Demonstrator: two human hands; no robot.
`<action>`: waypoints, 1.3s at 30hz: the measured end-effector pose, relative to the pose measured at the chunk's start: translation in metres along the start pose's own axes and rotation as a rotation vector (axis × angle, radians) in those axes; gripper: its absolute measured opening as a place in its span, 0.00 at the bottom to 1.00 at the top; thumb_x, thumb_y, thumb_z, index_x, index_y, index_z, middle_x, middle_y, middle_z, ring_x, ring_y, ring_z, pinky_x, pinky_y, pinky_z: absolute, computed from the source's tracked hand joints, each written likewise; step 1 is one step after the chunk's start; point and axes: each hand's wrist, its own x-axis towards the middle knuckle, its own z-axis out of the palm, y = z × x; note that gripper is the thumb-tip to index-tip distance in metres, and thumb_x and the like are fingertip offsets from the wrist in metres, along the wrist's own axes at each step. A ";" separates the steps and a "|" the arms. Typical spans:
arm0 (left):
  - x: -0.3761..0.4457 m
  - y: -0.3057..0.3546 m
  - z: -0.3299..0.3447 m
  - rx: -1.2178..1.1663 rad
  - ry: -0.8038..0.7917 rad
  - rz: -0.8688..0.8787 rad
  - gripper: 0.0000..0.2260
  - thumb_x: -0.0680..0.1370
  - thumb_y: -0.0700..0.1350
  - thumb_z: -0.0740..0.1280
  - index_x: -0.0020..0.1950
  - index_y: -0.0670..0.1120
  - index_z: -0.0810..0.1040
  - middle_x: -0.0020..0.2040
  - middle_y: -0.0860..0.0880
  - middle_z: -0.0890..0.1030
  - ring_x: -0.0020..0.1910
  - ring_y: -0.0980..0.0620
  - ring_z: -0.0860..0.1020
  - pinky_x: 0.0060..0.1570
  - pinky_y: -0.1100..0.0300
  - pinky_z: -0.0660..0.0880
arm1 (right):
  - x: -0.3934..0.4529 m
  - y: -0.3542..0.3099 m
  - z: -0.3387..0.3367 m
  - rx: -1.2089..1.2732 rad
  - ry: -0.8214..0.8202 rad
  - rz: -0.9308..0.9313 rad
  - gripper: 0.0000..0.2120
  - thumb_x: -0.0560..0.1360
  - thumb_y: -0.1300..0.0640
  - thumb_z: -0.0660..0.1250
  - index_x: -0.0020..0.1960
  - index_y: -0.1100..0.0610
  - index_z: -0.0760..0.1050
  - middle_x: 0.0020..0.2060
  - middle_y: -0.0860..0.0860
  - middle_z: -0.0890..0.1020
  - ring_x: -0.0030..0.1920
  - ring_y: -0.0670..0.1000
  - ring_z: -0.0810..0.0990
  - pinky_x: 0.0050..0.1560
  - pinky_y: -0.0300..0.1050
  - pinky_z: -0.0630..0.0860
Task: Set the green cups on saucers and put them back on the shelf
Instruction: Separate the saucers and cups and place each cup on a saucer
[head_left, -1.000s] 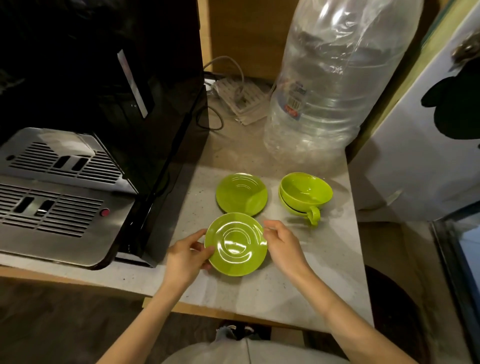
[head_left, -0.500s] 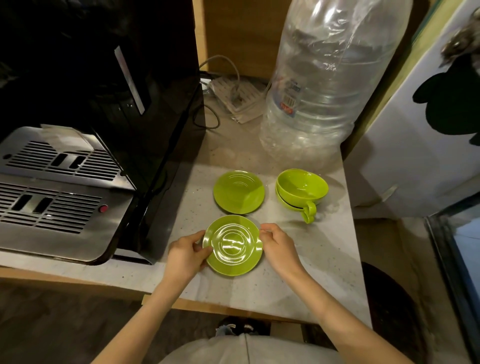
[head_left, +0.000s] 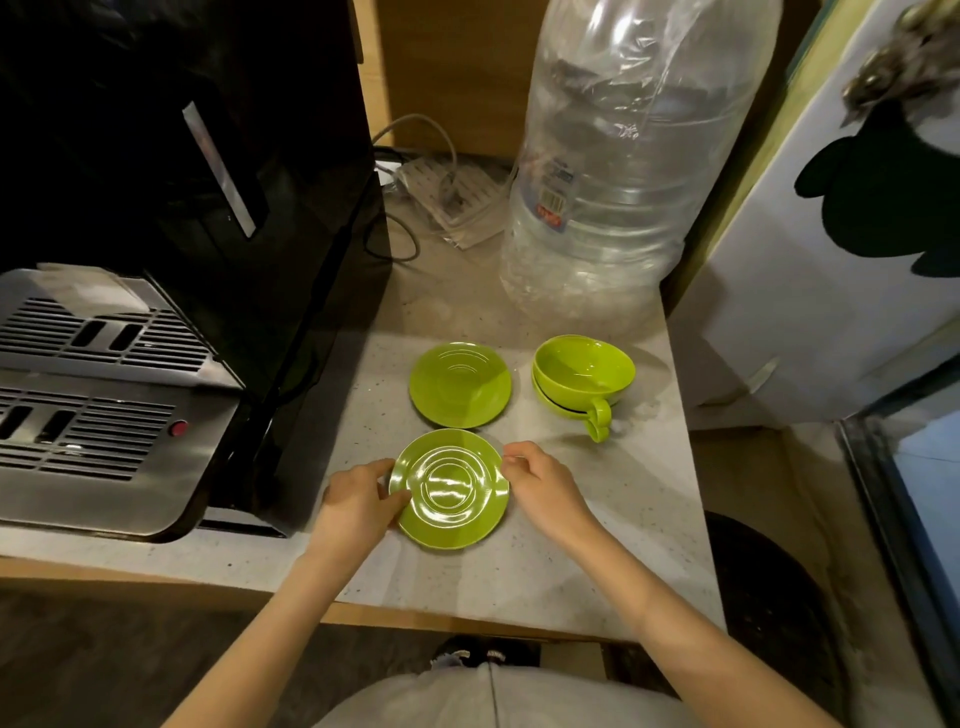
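A: What did the hands have nearest the counter edge?

B: The near saucer (head_left: 450, 488) lay flat on the counter (head_left: 597, 545). The left hand (head_left: 358, 501) pinched its left rim, thumb on top, and the right hand (head_left: 540, 486) had its fingertips curled at the right rim, touching it or just beside it; I couldn't tell whether it truly gripped.

A: How would it handle?

B: Stiff, glossy and probably light, I judged, so slippery on the glaze and likely to chip if dropped. The rim at opposite sides was the sensible hold.

A: And farther back?

B: The second saucer (head_left: 460, 384) sat bare just beyond the first, nearly touching it. To its right stood the cups (head_left: 584, 371), seemingly two nested, handle toward the person, well clear of both hands. They wanted lifting by the handle or bowl. Behind stood a big water bottle (head_left: 618, 171), with the coffee machine (head_left: 171, 197) at left.
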 end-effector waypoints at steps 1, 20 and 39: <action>0.001 0.004 -0.001 0.061 -0.012 -0.011 0.16 0.74 0.47 0.67 0.60 0.44 0.76 0.41 0.43 0.81 0.41 0.44 0.81 0.45 0.51 0.79 | -0.001 0.000 -0.002 0.006 -0.014 0.000 0.18 0.78 0.57 0.56 0.66 0.59 0.69 0.64 0.56 0.76 0.63 0.54 0.73 0.54 0.38 0.64; 0.069 0.152 0.022 -0.636 -0.488 -0.014 0.19 0.78 0.49 0.59 0.66 0.42 0.65 0.34 0.39 0.80 0.24 0.52 0.81 0.29 0.61 0.79 | 0.053 0.016 -0.123 0.339 0.246 0.150 0.10 0.76 0.50 0.60 0.49 0.57 0.68 0.28 0.58 0.77 0.21 0.51 0.76 0.24 0.41 0.75; 0.076 0.152 -0.005 -0.802 -0.284 0.054 0.21 0.76 0.38 0.63 0.69 0.44 0.66 0.29 0.44 0.81 0.22 0.56 0.80 0.28 0.62 0.79 | 0.073 -0.027 -0.109 0.335 0.299 -0.024 0.07 0.73 0.61 0.61 0.40 0.51 0.66 0.27 0.57 0.78 0.20 0.50 0.77 0.25 0.42 0.75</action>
